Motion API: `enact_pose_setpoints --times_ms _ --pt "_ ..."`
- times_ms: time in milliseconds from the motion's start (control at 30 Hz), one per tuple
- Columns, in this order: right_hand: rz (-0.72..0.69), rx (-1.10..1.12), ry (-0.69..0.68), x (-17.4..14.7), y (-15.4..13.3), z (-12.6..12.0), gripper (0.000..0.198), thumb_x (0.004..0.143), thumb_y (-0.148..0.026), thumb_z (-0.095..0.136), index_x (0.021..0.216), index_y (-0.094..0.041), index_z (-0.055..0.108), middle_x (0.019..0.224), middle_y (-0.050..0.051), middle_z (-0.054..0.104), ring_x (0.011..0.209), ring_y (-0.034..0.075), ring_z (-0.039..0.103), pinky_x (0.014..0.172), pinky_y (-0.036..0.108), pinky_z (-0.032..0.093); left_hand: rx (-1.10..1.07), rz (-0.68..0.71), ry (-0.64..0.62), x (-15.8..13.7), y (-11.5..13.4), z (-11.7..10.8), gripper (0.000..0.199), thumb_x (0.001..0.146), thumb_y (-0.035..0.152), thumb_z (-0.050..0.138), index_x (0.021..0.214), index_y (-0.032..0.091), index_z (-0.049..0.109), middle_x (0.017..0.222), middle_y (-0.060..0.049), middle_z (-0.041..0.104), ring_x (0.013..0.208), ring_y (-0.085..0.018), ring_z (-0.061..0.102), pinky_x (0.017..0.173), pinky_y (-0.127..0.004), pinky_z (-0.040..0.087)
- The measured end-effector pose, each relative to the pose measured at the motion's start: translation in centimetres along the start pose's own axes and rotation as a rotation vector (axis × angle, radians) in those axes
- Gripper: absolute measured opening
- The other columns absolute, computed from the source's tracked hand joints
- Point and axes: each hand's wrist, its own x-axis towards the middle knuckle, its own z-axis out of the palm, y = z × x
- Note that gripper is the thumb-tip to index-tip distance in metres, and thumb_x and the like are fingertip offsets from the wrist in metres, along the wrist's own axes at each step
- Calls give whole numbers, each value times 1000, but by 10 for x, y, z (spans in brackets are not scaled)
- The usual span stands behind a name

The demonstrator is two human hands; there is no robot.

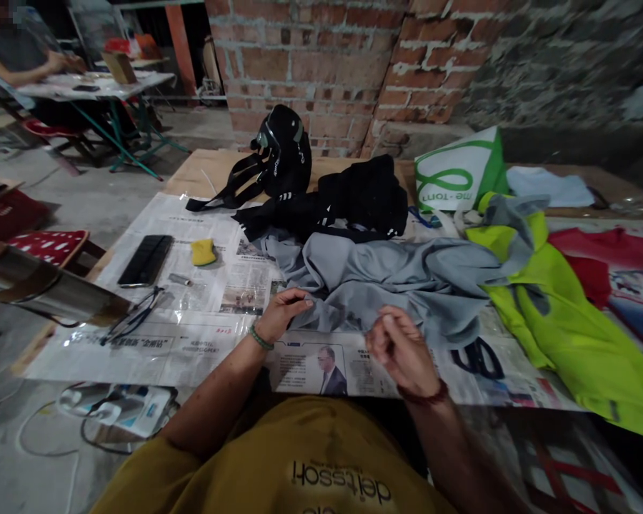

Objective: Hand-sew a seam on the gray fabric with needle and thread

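A crumpled grey cloth point(386, 268) lies across the newspaper-covered table in front of me. My left hand point(289, 307), with a green bead bracelet at the wrist, pinches the near left edge of this cloth between thumb and fingers. Just off the cloth's near edge, my right hand point(399, 343) is raised with its fingers curled and pressed together; it is somewhat blurred, and whatever it may hold is too small to make out. Dark scissor handles point(478, 358) show to the right of that hand, partly under the cloth.
Behind the cloth sit black garments point(354, 200) and a black bag point(289, 151). A yellow-green garment point(562, 314) and a green-white bag point(458, 171) are on the right. Leftward lie a phone point(146, 260), a sponge point(203, 251) and a metal flask point(48, 285). Another person sits far left.
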Motion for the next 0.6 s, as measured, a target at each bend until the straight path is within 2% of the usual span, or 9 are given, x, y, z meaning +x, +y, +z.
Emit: enact_pose_setpoints --times_ms 100,167,333,600 --pt "175 -76 -105 -6 29 20 32 81 -50 63 96 -24 54 46 -11 48 29 6 34 34 20 27 61 28 8 -2 2 2 30 51 32 86 69 15 69 65 3 61 61 -9 52 62 -23 43" --pt "228 -114 -151 -7 41 31 34 81 -52 61 95 -22 53 46 -11 47 29 5 33 33 18 24 107 64 15 -2 3 2 28 52 31 85 69 16 69 66 2 62 63 -9 52 64 -23 43" --pt "240 -131 -167 -4 47 46 34 80 -51 62 88 -19 52 53 -10 48 34 2 36 36 16 28 171 117 -14 -2 1 0 23 58 30 82 72 16 71 71 1 64 68 -10 53 67 -23 43" --pt "267 -152 -141 6 53 48 32 77 -49 62 84 -19 53 53 -9 50 33 4 38 32 16 28 252 118 -30 -6 6 2 22 60 30 81 72 15 71 68 1 63 66 -10 51 64 -23 42"
